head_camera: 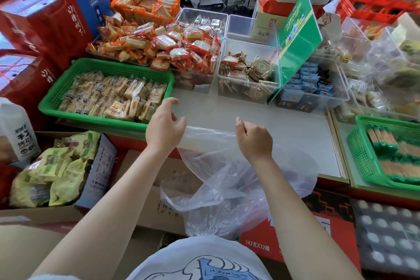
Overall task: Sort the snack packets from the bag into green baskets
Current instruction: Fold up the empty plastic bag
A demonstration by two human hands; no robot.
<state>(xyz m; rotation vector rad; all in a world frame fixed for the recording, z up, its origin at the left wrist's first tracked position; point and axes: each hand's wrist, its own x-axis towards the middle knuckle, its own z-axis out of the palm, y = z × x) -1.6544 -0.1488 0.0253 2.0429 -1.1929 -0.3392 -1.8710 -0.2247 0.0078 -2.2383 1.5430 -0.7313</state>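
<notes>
the red carton point(295, 243) at bottom reads "143克x12", the white bottle point(19, 132) at left shows "手工"; print on the green sign point(297, 38) is too blurred

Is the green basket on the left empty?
No, the green basket on the left is filled with beige snack packets.

**Open counter in the middle, crowded on every side**

A bare stretch of grey counter point(261, 116) runs between the two hands. To its left the green basket point(68, 84) full of packets blocks the way; behind it stand clear tubs point(247, 75) and a leaning green sign point(297, 38). At the right edge sits a second green basket point(361, 150). The near side is taken up by a clear plastic bag point(227, 177), held up by the left hand point(164, 128) and right hand point(254, 138). Cardboard boxes point(145, 200) crowd below the counter.
</notes>
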